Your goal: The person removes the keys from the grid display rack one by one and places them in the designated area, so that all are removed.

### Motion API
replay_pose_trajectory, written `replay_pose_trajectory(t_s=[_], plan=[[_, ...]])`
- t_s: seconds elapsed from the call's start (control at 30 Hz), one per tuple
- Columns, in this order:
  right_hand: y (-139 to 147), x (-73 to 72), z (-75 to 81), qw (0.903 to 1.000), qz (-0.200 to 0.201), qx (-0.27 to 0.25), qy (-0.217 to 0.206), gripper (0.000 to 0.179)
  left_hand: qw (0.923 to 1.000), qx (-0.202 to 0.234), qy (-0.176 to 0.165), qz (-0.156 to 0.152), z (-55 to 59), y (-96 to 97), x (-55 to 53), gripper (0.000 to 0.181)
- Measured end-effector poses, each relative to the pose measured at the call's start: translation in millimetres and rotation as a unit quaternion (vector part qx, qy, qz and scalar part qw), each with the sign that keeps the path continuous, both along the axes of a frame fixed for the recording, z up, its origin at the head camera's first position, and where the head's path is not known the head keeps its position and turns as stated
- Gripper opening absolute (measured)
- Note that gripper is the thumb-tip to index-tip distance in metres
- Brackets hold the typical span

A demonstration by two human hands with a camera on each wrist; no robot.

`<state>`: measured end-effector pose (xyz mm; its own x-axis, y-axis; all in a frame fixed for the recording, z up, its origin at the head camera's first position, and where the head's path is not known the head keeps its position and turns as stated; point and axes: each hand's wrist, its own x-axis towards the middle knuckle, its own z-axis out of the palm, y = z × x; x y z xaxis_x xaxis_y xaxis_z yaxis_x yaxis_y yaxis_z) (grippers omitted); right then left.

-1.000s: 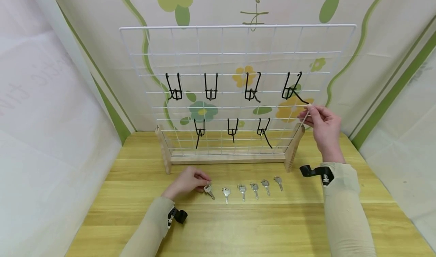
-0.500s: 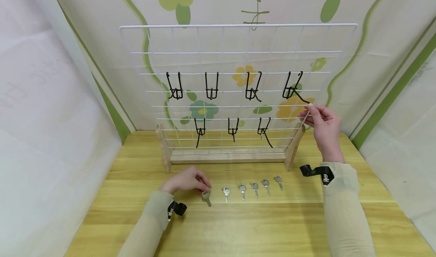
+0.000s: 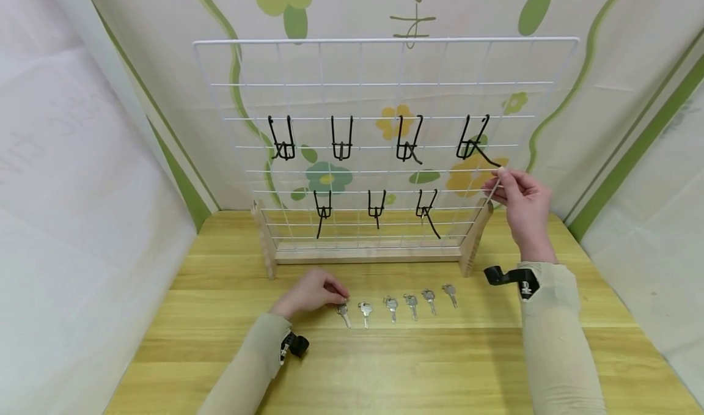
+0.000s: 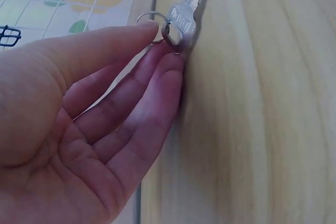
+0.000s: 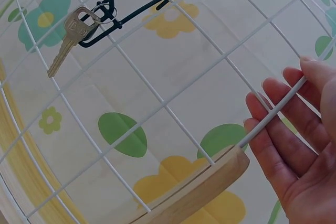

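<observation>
My left hand point(image 3: 313, 291) is low over the table, thumb and fingers pinching the split ring point(image 4: 152, 18) of a silver key point(image 4: 182, 22). That key points away from the fingers, close to the wood. Right beside it lies another key point(image 3: 365, 314), first in a row of several loose keys point(image 3: 411, 307). My right hand point(image 3: 525, 210) holds the right edge of a white wire grid point(image 3: 385, 40), thumb on one side and fingers behind the wire. A key point(image 5: 76, 30) hangs by its ring from a black hook point(image 5: 110, 11) on the lower row.
Wooden feet point(image 3: 470, 247) and a wooden bar point(image 3: 368, 256) support the grid on the wood-grain table point(image 3: 418, 372). Several black hooks point(image 3: 341, 143) hang in two rows. A patterned cloth point(image 3: 352, 11) stands behind the grid.
My left hand first drew the key slightly left and toward me, then moved it back right, nearer the row. The right hand has stayed on the grid edge.
</observation>
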<state>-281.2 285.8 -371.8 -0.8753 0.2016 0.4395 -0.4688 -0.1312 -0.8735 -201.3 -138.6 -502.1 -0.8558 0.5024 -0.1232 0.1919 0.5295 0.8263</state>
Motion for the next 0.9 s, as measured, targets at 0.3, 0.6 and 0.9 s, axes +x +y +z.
replay_pose_trajectory(t_s=[0.3, 0.6, 0.9], plan=[[0, -0.1, -1.0, 1.0, -0.002, 0.0, 0.003, 0.041, 0.9995, -0.01, 0.021, 0.021, -4.3, 7.2, 5.0, 0.01], [-3, 0.9, -0.3, 0.9999, -0.003, 0.001, 0.011, 0.035, 0.999, 0.006, 0.034, 0.027, -5.8, 13.5, 12.8, 0.026], [-5, 0.2, -0.5, 0.9999, -0.005, -0.008, 0.007, 0.039, 0.9992, 0.013, 0.022, 0.03, -2.7, 21.3, 16.3, 0.026]])
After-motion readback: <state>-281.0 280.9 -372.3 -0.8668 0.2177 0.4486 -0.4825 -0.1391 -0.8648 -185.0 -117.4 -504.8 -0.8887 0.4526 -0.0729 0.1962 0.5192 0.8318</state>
